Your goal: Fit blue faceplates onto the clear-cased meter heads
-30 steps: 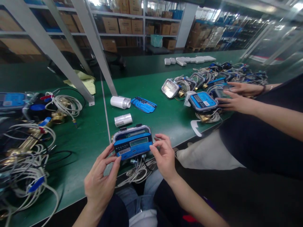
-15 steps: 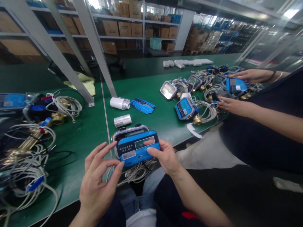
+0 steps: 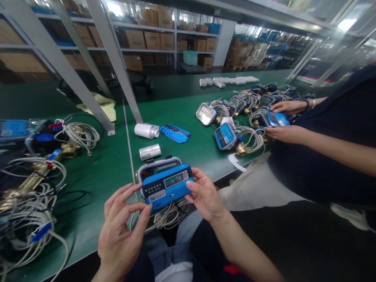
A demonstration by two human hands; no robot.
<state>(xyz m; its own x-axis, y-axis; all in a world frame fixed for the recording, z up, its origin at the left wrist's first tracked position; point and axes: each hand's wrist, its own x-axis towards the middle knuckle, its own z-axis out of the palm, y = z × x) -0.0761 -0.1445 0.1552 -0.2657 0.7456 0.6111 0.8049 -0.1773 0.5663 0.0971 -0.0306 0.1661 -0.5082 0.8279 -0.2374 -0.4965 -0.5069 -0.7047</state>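
Observation:
A blue meter faceplate [image 3: 167,186] with a display window and a small label is held between my two hands, tilted toward me. My right hand [image 3: 207,196] pinches its right end, thumb on the front. At the left end, the fingertips and thumb of my left hand [image 3: 126,223] grip the edge and lower corner. Directly behind the plate is an open meter housing [image 3: 155,166] with a clear-edged rim; a circuit board shows inside. Coiled grey cable [image 3: 169,217] hangs below, at the table edge. The plate hides most of the housing.
Two label rolls [image 3: 147,131] and a stack of blue faceplates [image 3: 175,133] lie beyond the housing. Meters with brass fittings and cables [image 3: 75,135] crowd the left. At right, a co-worker's hands [image 3: 284,133] hold a blue-faced meter among several others. A metal post [image 3: 117,58] rises nearby.
My view has shifted slightly. The faceplate sits a bit lower relative to the housing, showing more of the board. The co-worker's hands have come together on a blue-faced meter.

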